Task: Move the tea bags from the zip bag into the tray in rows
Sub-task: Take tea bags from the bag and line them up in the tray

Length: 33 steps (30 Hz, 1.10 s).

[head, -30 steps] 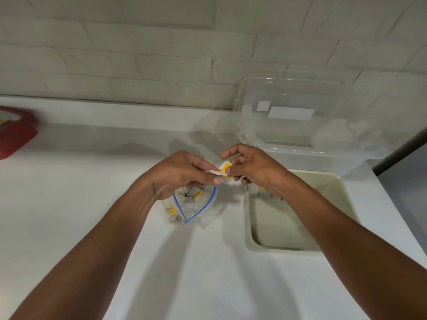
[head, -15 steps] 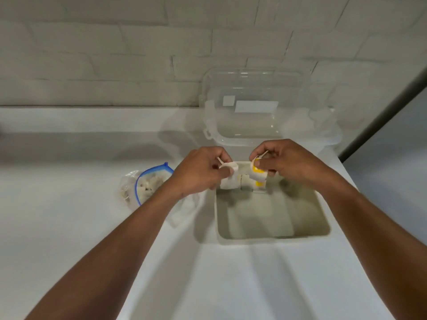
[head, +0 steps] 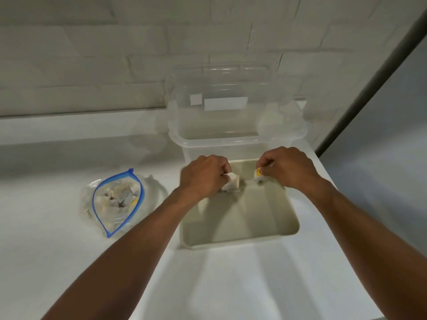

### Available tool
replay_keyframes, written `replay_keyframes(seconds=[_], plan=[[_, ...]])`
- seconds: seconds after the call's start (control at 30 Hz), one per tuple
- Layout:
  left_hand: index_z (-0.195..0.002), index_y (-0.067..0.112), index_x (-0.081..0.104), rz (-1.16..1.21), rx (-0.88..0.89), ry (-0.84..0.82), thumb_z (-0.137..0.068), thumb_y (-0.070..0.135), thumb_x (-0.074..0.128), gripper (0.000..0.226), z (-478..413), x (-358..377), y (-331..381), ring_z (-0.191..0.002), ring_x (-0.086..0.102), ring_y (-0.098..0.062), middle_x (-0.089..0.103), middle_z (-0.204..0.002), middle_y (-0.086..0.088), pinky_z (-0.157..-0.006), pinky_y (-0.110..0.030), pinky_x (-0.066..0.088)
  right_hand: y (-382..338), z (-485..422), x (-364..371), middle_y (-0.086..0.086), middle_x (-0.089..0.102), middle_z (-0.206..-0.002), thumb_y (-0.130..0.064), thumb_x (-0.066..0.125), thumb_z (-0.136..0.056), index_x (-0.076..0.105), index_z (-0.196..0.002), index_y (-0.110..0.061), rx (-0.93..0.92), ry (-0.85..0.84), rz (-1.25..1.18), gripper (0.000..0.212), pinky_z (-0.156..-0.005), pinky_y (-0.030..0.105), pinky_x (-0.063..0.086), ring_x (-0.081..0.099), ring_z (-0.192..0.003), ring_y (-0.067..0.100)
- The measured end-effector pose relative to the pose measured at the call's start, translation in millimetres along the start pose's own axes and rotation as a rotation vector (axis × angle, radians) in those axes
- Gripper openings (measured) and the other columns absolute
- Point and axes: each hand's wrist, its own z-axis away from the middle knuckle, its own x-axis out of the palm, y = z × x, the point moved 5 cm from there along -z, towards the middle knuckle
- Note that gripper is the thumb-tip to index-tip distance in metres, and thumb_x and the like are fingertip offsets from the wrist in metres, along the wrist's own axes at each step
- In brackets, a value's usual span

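A clear plastic container (head: pixel 235 125) stands on the white counter (head: pixel 46 250) — brick wall (head: pixel 92 54) behind it.

Two bare arms are in view, each uncovered from the hand to the frame edge. The left hand (head: pixel 203 179) shows its back, broad and smooth, with the knuckles forming a rounded ridge at its 1 o'clock side. The left forearm (head: pixel 138 239) is long and lean, widening steadily toward the picture's 7 o'clock edge. The right hand (head: pixel 288 168) also shows its back, with its knuckles at its 10 o'clock side. The right forearm (head: pixel 358 215) thickens toward the 4 o'clock edge. Blur softens the fingers, so nails and finer marks cannot be made out.
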Motion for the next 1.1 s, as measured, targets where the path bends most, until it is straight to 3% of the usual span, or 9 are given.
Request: replay_keyframes(seconds=[0.17,0.3,0.4,0.57,0.73,0.8,0.87,0.97,1.1], plan=[[-0.092,0.041,0.073,-0.003,-0.010,0.019,-0.084,0.035,0.068,0.011,-19.7,29.0,18.8,-0.100,0.064,-0.016,0.072,-0.096,0.016,-0.081,-0.033,0.054,1.3,-4.8,6.8,-0.012,0.064,-0.082,-0.034,0.067,-0.082,0.071,-0.088,-0.040,-0.076,0.022,0.203,0.009,-0.067,0.026,0.037,0.061,-0.087,0.017],[-0.096,0.041,0.072,-0.020,-0.036,0.010,-0.084,0.036,0.067,0.015,-29.2,50.4,29.2,-0.107,0.061,-0.016,0.071,-0.103,0.015,-0.078,-0.028,0.047,-1.0,-6.1,19.1,-0.005,0.049,-0.080,-0.030,0.063,-0.086,0.071,-0.098,-0.037,-0.178,-0.018,0.417,0.017,-0.070,0.028,0.035,0.058,-0.089,0.020],[-0.097,0.039,0.071,-0.072,-0.002,0.004,-0.083,0.034,0.066,0.016,-33.8,60.5,36.2,-0.106,0.063,-0.018,0.071,-0.105,0.013,-0.073,-0.025,0.042,-0.6,-9.8,26.0,-0.004,0.049,-0.079,-0.026,0.061,-0.085,0.071,-0.099,-0.032,-0.219,-0.012,0.520,0.018,-0.068,0.028,0.033,0.052,-0.081,0.019],[-0.105,0.038,0.071,-0.136,0.052,0.033,-0.085,0.032,0.060,0.023,-39.4,70.5,41.7,-0.104,0.064,-0.022,0.071,-0.109,0.006,-0.080,-0.029,0.046,1.8,-19.9,34.2,-0.002,0.068,-0.091,-0.019,0.058,-0.085,0.072,-0.097,-0.026,-0.238,0.002,0.559,0.020,-0.068,0.028,0.033,0.063,-0.088,0.022],[-0.111,0.036,0.068,-0.334,0.098,0.114,-0.092,0.036,0.054,0.024,-40.5,72.3,42.5,-0.096,0.067,-0.025,0.071,-0.104,0.000,-0.076,-0.030,0.046,6.1,-24.9,37.6,-0.004,0.058,-0.077,-0.016,0.058,-0.085,0.071,-0.091,-0.025,-0.204,0.015,0.561,0.018,-0.069,0.028,0.032,0.052,-0.072,0.019],[-0.114,0.035,0.067,-0.413,0.129,0.122,-0.093,0.039,0.053,0.026,-40.0,71.8,42.1,-0.091,0.069,-0.025,0.072,-0.100,-0.001,-0.072,-0.028,0.044,5.2,-24.7,39.8,-0.004,0.058,-0.077,-0.015,0.057,-0.085,0.070,-0.090,-0.025,-0.201,0.019,0.602,0.016,-0.071,0.029,0.029,0.053,-0.074,0.020],[-0.103,0.035,0.072,-0.543,0.147,0.131,-0.084,0.046,0.062,0.024,-38.6,69.1,44.6,-0.073,0.071,-0.019,0.074,-0.082,0.002,-0.062,-0.025,0.045,2.7,-24.8,40.8,-0.003,0.065,-0.085,-0.016,0.057,-0.086,0.067,-0.090,-0.025,-0.195,0.014,0.632,0.014,-0.077,0.031,0.031,0.060,-0.083,0.020],[-0.059,0.024,0.069,-0.565,0.184,0.096,-0.044,0.040,0.088,0.029,-38.0,71.1,46.7,-0.035,0.056,-0.017,0.059,-0.045,0.003,-0.042,-0.017,0.037,-1.4,-24.5,41.9,-0.003,0.068,-0.088,-0.015,0.055,-0.088,0.062,-0.084,-0.026,-0.205,0.030,0.683,0.013,-0.085,0.035,0.033,0.061,-0.087,0.020],[-0.048,0.022,0.064,-0.515,0.197,0.124,-0.032,0.035,0.090,0.034,-37.8,63.5,50.5,-0.029,0.051,-0.017,0.054,-0.038,0.003,-0.041,-0.014,0.034,-4.3,-21.0,43.2,-0.004,0.068,-0.086,-0.020,0.056,-0.088,0.059,-0.081,-0.025,-0.221,0.058,0.725,0.010,-0.087,0.039,0.030,0.059,-0.089,0.020]])
